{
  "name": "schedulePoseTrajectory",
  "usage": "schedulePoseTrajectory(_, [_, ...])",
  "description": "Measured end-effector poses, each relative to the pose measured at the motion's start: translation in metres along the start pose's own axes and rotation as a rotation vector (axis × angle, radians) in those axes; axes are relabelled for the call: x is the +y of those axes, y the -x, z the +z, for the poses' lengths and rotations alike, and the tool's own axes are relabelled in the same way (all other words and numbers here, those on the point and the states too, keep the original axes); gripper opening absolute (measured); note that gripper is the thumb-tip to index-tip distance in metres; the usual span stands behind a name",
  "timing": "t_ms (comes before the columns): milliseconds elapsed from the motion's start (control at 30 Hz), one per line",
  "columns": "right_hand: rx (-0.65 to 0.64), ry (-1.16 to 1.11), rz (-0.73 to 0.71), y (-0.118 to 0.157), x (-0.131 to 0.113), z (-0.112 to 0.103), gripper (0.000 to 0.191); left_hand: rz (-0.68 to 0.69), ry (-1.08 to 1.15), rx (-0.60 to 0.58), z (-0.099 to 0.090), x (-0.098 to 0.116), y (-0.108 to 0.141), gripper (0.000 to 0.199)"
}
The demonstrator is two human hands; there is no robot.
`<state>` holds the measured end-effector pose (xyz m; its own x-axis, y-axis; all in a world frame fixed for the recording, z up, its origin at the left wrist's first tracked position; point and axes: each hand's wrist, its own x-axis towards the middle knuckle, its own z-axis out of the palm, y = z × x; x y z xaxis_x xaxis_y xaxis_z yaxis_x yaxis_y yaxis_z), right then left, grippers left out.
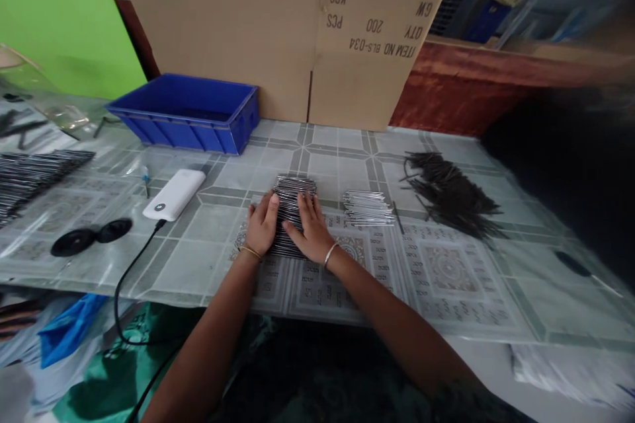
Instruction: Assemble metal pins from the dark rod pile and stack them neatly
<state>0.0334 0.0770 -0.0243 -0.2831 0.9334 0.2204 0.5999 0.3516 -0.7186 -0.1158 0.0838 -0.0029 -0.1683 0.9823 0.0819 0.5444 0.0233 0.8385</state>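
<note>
Tabletop (337, 152): dark rods (292, 211) btwn both hands (285, 228).

A small workshop; plastic-covered worktable (327, 158), heaped rods (446, 195), blue bin (183, 112), printed carton (278, 26).

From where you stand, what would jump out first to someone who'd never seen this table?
Probably the blue bin at the back left, vivid against the tall cardboard with upside-down printing behind the table. Then the two hands in the middle, resting on a stack of thin dark rods, with a smaller silvery bundle just to the right.
</note>
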Motion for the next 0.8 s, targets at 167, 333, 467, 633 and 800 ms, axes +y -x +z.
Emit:
schedulePoseTrajectory(167, [0.101,-0.048,0.093,-0.007,0.008,-0.015,0.086,-0.069,0.107,0.069,0.001,0.001,-0.006,0.063])
schedulePoseTrajectory(333, [0.049,-0.178,0.152,-0.02,0.017,0.0,0.097,-0.05,0.014,-0.009,0.004,0.005,-0.008,0.057])
schedulePoseTrajectory(467, [0.061,-0.257,0.185,-0.021,0.017,0.007,0.104,-0.019,0.02,-0.003,0.005,0.004,-0.007,0.056])
schedulePoseTrajectory(633, [0.071,-0.321,0.193,-0.021,0.018,0.003,0.1,-0.02,0.087,0.062,0.004,0.002,-0.008,0.057])
schedulePoseTrajectory(800, [0.104,-0.264,0.195,-0.021,0.018,0.007,0.096,-0.004,0.093,0.068,0.005,0.0,-0.008,0.054])
